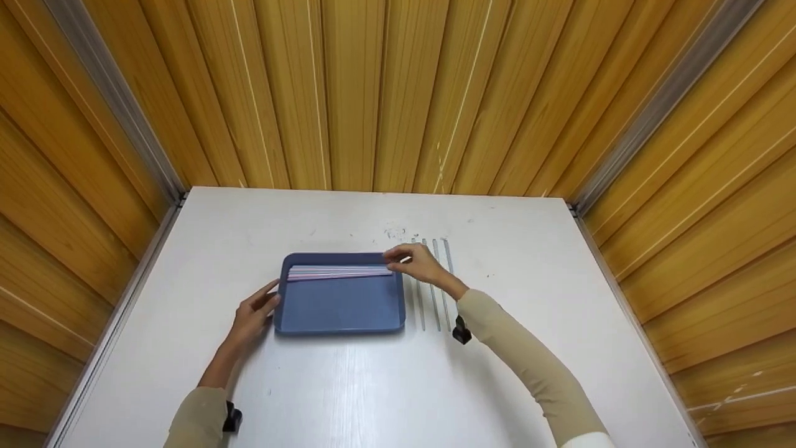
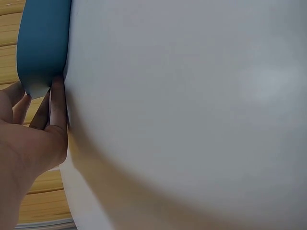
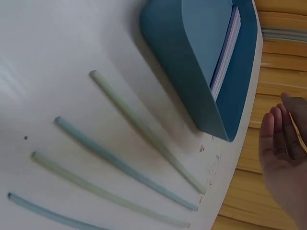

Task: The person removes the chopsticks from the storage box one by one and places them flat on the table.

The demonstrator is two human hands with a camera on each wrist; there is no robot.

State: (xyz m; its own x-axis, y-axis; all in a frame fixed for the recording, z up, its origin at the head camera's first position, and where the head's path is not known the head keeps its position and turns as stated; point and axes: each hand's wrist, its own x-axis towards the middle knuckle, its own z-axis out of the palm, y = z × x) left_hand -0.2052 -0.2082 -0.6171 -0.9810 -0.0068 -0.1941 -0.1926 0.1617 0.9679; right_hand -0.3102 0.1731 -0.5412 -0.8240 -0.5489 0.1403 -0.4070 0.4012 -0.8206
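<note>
A blue tray (image 1: 339, 305) lies on the white table, with a bundle of thin pink, white and pale blue straws (image 1: 336, 272) along its back side. My left hand (image 1: 252, 314) rests fingertips and thumb against the tray's left wall, fingers fairly straight. In the left wrist view, the fingertips of that hand (image 2: 36, 129) meet the tray's end wall. My right hand (image 1: 418, 262) hovers over the back right corner, loosely bent fingers close to the straw ends. From the right wrist, nothing shows between thumb and fingers of this hand (image 3: 285, 148).
Several pale green and blue straws (image 3: 129, 165) lie apart, roughly parallel, on the table (image 1: 528, 298) right of the tray, partly under my right forearm. Wood-patterned panels (image 1: 348, 93) stand behind the table and at both sides.
</note>
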